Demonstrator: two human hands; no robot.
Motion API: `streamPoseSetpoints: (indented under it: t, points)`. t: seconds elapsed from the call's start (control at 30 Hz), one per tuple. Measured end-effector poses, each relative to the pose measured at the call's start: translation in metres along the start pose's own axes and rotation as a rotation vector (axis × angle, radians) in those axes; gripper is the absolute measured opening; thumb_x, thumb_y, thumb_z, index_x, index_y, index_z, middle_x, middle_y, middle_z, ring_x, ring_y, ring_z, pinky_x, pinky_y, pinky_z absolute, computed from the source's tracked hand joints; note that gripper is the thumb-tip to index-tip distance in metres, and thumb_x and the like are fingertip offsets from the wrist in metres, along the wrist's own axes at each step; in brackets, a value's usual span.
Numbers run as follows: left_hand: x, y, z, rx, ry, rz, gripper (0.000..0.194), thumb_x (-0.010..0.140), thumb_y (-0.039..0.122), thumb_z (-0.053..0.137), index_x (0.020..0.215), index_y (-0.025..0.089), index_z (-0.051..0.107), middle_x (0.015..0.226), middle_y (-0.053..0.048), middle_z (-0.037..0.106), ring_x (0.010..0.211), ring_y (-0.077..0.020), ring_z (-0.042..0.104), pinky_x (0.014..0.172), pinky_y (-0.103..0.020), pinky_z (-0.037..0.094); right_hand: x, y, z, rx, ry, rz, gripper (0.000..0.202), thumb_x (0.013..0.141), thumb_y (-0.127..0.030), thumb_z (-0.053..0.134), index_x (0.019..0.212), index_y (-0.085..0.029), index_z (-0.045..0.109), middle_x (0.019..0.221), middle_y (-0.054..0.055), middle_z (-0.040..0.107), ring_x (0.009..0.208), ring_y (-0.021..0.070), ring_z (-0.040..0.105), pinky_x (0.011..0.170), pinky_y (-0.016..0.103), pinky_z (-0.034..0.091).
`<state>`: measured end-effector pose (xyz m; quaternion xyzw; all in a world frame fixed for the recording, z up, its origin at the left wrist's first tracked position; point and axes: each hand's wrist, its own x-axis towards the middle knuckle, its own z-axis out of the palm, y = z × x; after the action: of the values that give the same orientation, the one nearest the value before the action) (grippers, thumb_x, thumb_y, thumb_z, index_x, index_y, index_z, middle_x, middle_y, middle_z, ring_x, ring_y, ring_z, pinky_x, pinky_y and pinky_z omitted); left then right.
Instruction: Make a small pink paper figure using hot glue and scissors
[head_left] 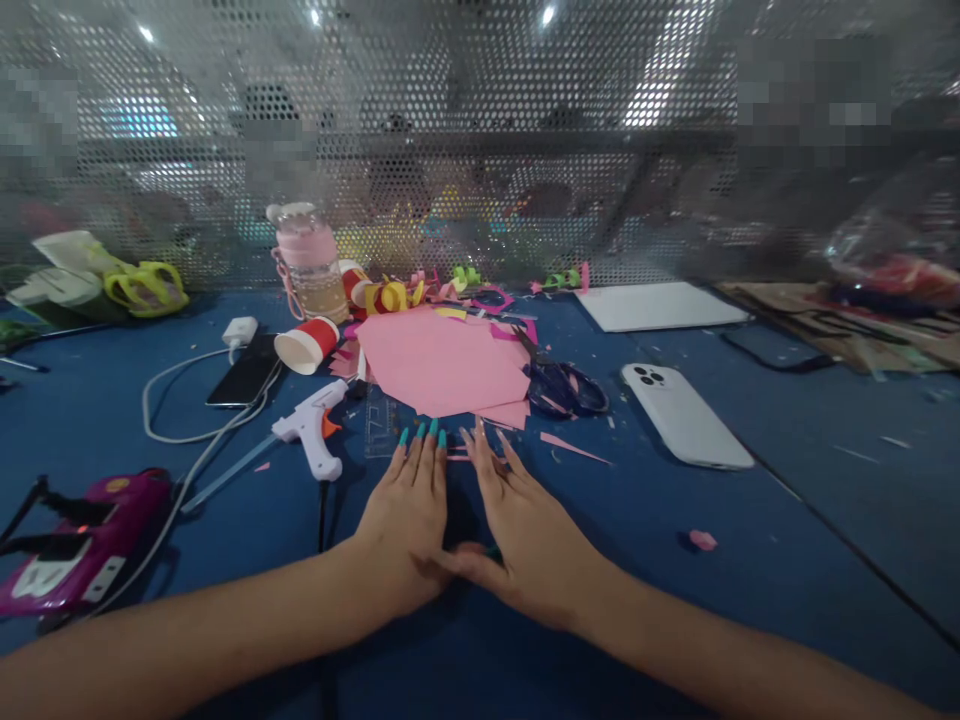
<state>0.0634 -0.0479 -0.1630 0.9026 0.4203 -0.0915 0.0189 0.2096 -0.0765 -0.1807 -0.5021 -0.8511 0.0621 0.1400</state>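
Palm down on the blue table, my left hand (409,520) has its fingers stretched forward and holds nothing. Beside it, my right hand (529,525) is also flat with fingers extended, its thumb reaching across to the left hand. Just beyond the fingertips lies a cut sheet of pink paper (442,365) on top of other scraps. A clear ruler (380,425) sits by the left fingertips. Dark blue-handled scissors (562,385) rest at the right edge of the pink paper. A white glue gun (311,425) with an orange trigger lies left of my left hand.
A white phone (686,415) and a white sheet (660,305) lie to the right. On the left are a black phone (244,375) with a cable, a red paper cup (307,345), a pink bottle (309,265) and a purple device (90,540). Perforated metal (480,170) borders the back.
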Motion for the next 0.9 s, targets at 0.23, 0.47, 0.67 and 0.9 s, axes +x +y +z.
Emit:
streamPoseSetpoints:
  t: [0.23, 0.47, 0.67, 0.9]
  points:
    - [0.003, -0.002, 0.003, -0.023, 0.011, 0.02, 0.087, 0.07, 0.054, 0.041, 0.131, -0.006, 0.022, 0.139, -0.027, 0.02, 0.13, -0.0362, 0.015, 0.104, -0.049, 0.018, -0.001, 0.008, 0.009, -0.007, 0.052, -0.041, 0.102, 0.076, -0.065, 0.033, 0.134, 0.004, -0.015, 0.135, 0.034, 0.023, 0.127, 0.0361, 0.022, 0.098, 0.055, 0.029]
    - [0.024, -0.024, -0.003, -0.168, 0.122, 0.096, 0.096, 0.069, 0.064, 0.037, 0.132, -0.006, 0.016, 0.139, -0.031, 0.01, 0.13, -0.0369, 0.006, 0.102, -0.051, 0.017, 0.021, 0.031, 0.008, 0.027, 0.058, -0.037, 0.094, 0.079, -0.064, 0.025, 0.134, -0.003, -0.021, 0.141, 0.026, 0.013, 0.13, 0.033, 0.013, 0.099, 0.054, 0.029]
    - [0.005, -0.005, -0.004, -0.116, -0.048, 0.045, 0.087, 0.068, 0.046, 0.045, 0.13, -0.01, 0.019, 0.138, -0.032, 0.01, 0.129, -0.0388, 0.006, 0.103, -0.051, 0.018, 0.0, 0.009, 0.006, -0.031, 0.023, -0.027, 0.104, 0.076, -0.065, 0.033, 0.132, 0.002, -0.023, 0.138, 0.032, 0.016, 0.128, 0.0353, 0.017, 0.099, 0.053, 0.029]
    - [0.01, -0.01, -0.002, -0.085, 0.007, 0.067, 0.089, 0.067, 0.049, 0.047, 0.131, -0.007, 0.019, 0.139, -0.031, 0.012, 0.129, -0.0379, 0.007, 0.103, -0.051, 0.018, 0.004, 0.013, 0.01, -0.002, 0.037, -0.037, 0.1, 0.077, -0.064, 0.033, 0.135, 0.003, -0.014, 0.138, 0.031, 0.017, 0.129, 0.034, 0.015, 0.1, 0.055, 0.025]
